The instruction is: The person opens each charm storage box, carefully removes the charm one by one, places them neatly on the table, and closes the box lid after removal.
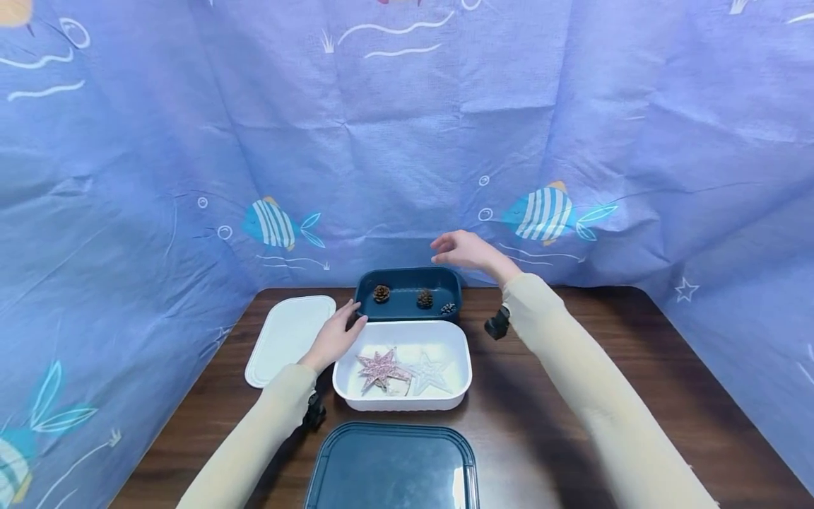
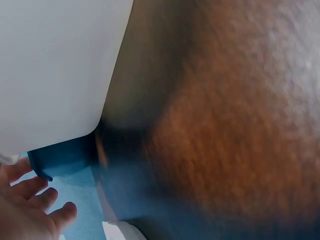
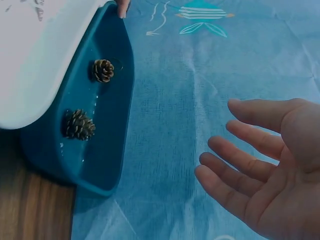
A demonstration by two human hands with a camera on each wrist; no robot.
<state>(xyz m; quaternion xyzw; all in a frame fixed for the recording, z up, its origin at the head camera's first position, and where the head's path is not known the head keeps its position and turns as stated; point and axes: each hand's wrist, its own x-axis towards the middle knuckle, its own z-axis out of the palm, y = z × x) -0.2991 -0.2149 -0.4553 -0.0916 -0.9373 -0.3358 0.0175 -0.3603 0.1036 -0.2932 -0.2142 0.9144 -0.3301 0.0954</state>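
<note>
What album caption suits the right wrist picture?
An empty right-hand grip near a dark blue container showing two pine cones, before a fish-printed cloth.

Blue box (image 1: 403,302), apparently three pinecones (image 1: 425,298) inside

Left hand (image 2: 27,212) beside white container (image 2: 55,70), blue container (image 2: 67,156) near fingers (image 2: 31,188), blurred wooden tabletop (image 2: 230,135)

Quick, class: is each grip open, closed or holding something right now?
Left grip: open, holding nothing, at the left end of the navy box.
Right grip: open, empty, in the air above the table's far side.
</note>
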